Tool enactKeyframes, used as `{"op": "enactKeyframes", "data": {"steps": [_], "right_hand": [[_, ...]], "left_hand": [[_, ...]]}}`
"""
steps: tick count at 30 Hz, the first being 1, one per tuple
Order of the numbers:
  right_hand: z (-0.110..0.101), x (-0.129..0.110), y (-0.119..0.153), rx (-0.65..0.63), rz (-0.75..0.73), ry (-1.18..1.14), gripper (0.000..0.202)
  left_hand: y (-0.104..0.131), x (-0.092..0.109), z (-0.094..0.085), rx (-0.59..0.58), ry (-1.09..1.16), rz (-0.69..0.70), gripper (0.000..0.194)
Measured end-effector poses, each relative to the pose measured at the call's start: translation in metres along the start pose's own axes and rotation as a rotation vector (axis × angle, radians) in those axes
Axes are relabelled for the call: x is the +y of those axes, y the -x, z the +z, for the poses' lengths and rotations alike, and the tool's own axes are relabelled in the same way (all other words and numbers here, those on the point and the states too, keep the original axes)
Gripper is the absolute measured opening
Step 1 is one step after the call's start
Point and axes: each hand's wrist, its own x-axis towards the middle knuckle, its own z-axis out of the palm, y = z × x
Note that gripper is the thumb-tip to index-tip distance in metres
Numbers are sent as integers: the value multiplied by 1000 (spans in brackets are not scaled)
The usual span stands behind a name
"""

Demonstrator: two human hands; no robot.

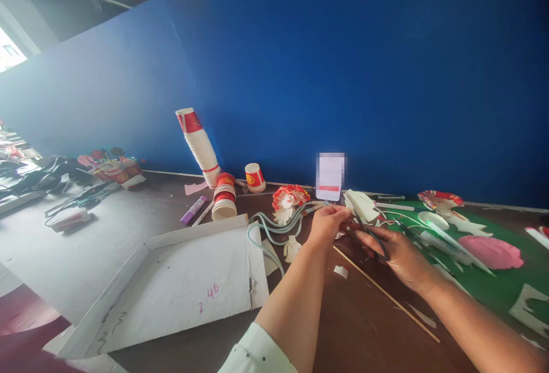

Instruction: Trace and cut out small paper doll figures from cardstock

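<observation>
Near the middle of the table, my left hand [328,224] is closed in a pinch; whatever is between its fingertips is too small and covered to make out. My right hand [398,253] grips dark-handled scissors [381,242], and their blades point toward the left fingertips. The two hands almost meet. Just below them lie a thin wooden stick [386,292] and a small white scrap [341,272]. Behind the hands, a phone with a pale screen [329,175] leans upright beside a folded cream paper piece [362,206].
Left of my arm lies a shallow white box lid [193,281]. Beyond it are a leaning stack of paper cups [199,147], a single cup [255,178], a red-and-white cut-paper flower [289,198] and a looped grey cable [263,221]. A pink oval piece [491,252] rests on a green mat [489,287].
</observation>
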Motion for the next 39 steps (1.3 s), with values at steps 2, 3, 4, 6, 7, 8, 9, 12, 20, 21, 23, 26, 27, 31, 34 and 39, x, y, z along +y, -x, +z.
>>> {"op": "enactKeyframes", "data": {"steps": [2, 3, 4, 6, 7, 8, 9, 12, 20, 21, 23, 26, 27, 31, 34, 39], "right_hand": [[0, 0, 0, 1, 5, -24, 47], [0, 0, 0, 7, 6, -28, 47], [1, 0, 0, 12, 4, -28, 47], [1, 2, -1, 27, 3, -27, 47], [1, 3, -1, 31, 4, -29, 47], [2, 4, -2, 33, 6, -33, 46], [2, 5, -2, 33, 8, -41, 46], [2, 4, -2, 34, 17, -65, 44], [3, -5, 1, 11, 25, -62, 46], [3, -4, 1, 2, 26, -59, 46], [3, -2, 1, 3, 47, -57, 45], [3, 0, 1, 25, 91, -71, 40], [3, 0, 1, 28, 94, -79, 38], [3, 1, 0, 15, 77, -88, 33], [3, 2, 1, 5, 67, -72, 33], [2, 0, 2, -14, 84, -87, 35]], "left_hand": [[0, 0, 0, 1, 7, -2, 42], [0, 0, 0, 1, 9, -4, 42], [0, 0, 0, -1, 10, -4, 42], [0, 0, 0, -12, 7, -2, 42], [0, 0, 0, -16, 5, 2, 42], [0, 0, 0, -19, 5, 6, 42], [0, 0, 0, -21, 6, 9, 42], [0, 0, 0, -10, 9, 8, 43], [-1, 0, -1, -19, 8, -6, 45], [-1, -1, -1, -18, 8, -11, 45], [-1, -1, -1, -18, 6, -18, 45], [-2, -1, -1, -20, 6, -22, 46], [-2, -1, -1, -22, 6, -22, 46], [-1, -1, -1, -36, 4, -19, 47], [0, 0, -1, -36, -2, -11, 47], [2, 3, 1, -22, -13, 2, 48]]}}
